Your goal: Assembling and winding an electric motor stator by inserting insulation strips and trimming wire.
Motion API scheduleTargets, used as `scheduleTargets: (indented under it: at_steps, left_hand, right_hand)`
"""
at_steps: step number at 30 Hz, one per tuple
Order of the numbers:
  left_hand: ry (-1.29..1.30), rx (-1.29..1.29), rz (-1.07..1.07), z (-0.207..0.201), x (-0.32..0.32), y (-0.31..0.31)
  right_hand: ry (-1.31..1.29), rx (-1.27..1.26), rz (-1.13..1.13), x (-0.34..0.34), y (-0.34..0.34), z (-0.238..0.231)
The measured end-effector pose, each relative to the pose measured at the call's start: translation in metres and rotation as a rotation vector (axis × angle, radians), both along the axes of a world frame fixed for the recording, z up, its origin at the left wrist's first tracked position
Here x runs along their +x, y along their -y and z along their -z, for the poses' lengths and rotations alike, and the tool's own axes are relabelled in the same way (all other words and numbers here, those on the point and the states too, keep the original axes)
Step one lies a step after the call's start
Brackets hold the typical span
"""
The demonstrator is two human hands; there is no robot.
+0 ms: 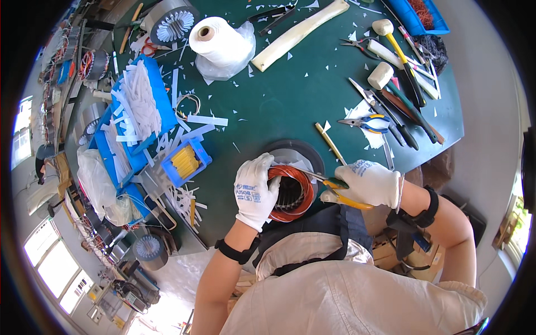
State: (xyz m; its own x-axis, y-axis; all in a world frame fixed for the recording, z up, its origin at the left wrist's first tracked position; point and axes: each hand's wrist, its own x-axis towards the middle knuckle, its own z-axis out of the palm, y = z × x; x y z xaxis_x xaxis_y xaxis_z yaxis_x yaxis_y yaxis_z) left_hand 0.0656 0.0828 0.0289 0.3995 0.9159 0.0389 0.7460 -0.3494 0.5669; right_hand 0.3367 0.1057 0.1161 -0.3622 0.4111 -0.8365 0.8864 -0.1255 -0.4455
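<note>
At the lower centre of the frame, nearest the camera, is the wearer's beige shirt (pixel 335 279). Both hands wear white gloves. The left hand (pixel 255 190) lies against the left side of a coil of reddish wire (pixel 307 195), its fingers curled at the upper-left rim; whether it pinches the wire cannot be told. The right hand (pixel 365 180) grips a hand tool (pixel 353 202) with yellow and dark green handles, which stand apart; its metal end points left, over the coil's upper edge. The coil sits just below the frame's centre, around a dark slotted opening.

Beyond the coil, a grey disc (pixel 314 153) lies on the green table (pixel 262 111). A tan stick (pixel 330 143) rests above the right hand. Left of centre, a small blue tray (pixel 175 180) holds yellow pieces; farther left, a blue bin (pixel 160 92) holds white strips.

At right, pliers (pixel 382 117) with blue and yellow handles lie on white paper, near a white-headed mallet (pixel 381 75). At upper centre stand a white thread cone (pixel 216 47) and, beside it, a pale bar (pixel 301 34). A slotted metal core (pixel 174 25) lies at upper left.
</note>
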Motion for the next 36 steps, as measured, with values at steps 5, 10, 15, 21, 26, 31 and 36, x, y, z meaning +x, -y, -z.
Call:
scheduleTargets:
  at_steps: [5,10,15,21,26,31,36]
  left_hand:
    - [0.015,-0.005,0.065,-0.002,0.003,-0.009]
    - [0.028,0.015,0.099,-0.004,0.003,-0.013]
    - [0.017,0.046,0.109,-0.003,0.004,-0.012]
    - [-0.038,0.015,0.100,-0.002,0.005,-0.010]
    - [-0.021,0.021,0.100,-0.003,0.005,-0.010]
    - [-0.040,-0.023,0.088,-0.004,0.004,-0.008]
    - [-0.042,0.009,0.090,-0.001,0.002,-0.006]
  right_hand:
    - [-0.022,0.012,0.097,0.003,0.009,0.006]
    - [-0.179,0.515,0.757,0.045,-0.002,-0.039]
    - [-0.108,1.126,0.916,0.096,0.027,-0.094]
    - [-0.053,1.217,1.020,0.127,0.072,-0.097]
    - [-0.048,1.243,1.046,0.135,0.080,-0.098]
    - [-0.052,1.260,1.063,0.137,0.085,-0.105]
    - [-0.044,1.263,1.084,0.142,0.088,-0.113]
